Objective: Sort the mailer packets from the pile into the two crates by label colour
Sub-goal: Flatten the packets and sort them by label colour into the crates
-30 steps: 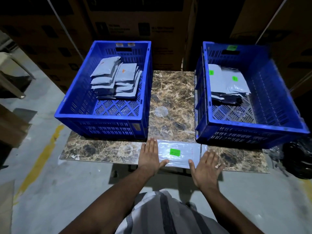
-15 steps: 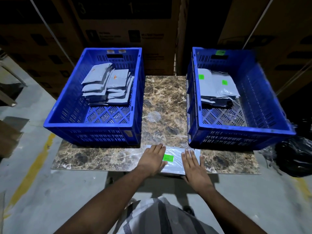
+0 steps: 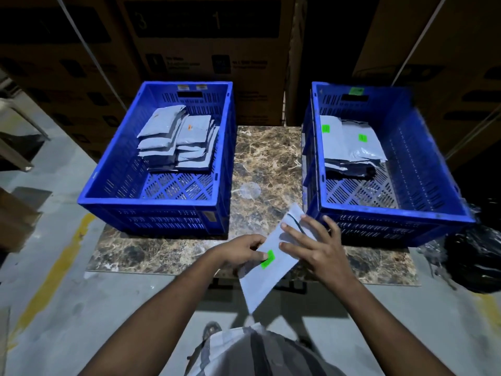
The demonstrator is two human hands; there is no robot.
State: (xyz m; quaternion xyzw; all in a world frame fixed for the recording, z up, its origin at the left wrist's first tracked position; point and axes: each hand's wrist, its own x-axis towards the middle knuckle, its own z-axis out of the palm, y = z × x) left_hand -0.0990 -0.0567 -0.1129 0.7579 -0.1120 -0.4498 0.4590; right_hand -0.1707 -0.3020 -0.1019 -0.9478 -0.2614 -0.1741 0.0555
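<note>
Between the two hands, the mailer packet [image 3: 267, 270] is held tilted above the near table edge, its green label [image 3: 267, 259] facing up. The left hand [image 3: 238, 253] pinches its left edge beside the label. The right hand [image 3: 314, 246] lies on its upper half with fingers spread and straight. Beyond the left hand stands the left crate [image 3: 113, 196]; just beyond the right hand, the right crate [image 3: 433, 202], both on the marble table [image 3: 268, 158].

Large "3" and "1" printed on the dark panel of the carton [image 3: 206, 36] at upper centre of the frame. Smaller print lower on that carton too blurred to read. Coloured stickers blank.
</note>
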